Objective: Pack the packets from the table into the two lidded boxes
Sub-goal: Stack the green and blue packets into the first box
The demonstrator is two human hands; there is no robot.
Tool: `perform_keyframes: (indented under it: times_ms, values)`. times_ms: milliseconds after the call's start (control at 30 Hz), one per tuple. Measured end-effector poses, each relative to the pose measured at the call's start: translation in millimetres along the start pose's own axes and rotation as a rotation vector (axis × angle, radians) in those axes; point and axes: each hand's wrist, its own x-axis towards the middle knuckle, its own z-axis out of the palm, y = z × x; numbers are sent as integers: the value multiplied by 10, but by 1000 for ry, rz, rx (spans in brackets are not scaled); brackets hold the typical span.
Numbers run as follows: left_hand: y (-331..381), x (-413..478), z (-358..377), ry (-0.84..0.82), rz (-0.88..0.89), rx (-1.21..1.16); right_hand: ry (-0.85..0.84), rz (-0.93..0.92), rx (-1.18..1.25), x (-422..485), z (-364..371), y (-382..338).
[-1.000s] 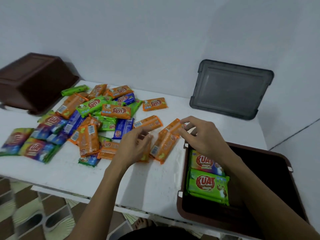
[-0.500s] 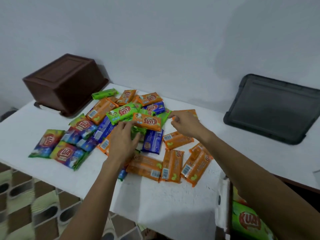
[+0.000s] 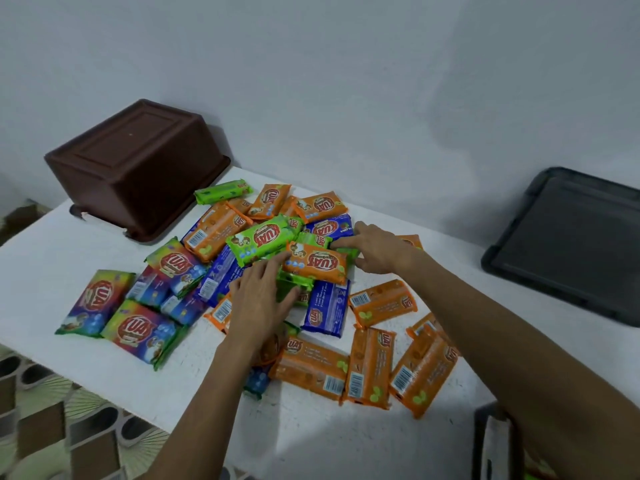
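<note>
Under the left hand (image 3: 259,303) and right hand (image 3: 379,249), a heap of packets (image 3: 315,263) lies unpacked on the surface (image 3: 329,441). Left lies flat, fingers spread; whether the right grips a green packet (image 3: 348,252) is unclear. Beyond the left, one box (image 3: 138,168) sits upturned, so packing looks far from done.

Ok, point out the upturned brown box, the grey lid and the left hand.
brown box (image 3: 138,143): head view, its upturned base.
grey lid (image 3: 575,244): head view, flat middle panel.
left hand (image 3: 258,299): head view, back of the hand.

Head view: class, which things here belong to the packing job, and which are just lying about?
Job: packets, upturned brown box, grey lid, left hand, right hand, table.
Lying about: patterned floor.
</note>
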Motion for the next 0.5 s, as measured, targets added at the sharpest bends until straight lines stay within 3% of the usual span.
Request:
perform_keyframes:
  times_ms: [500]
  values:
    - [-108, 50, 111, 126, -19, -146, -168, -65, -208, 148, -64, 171]
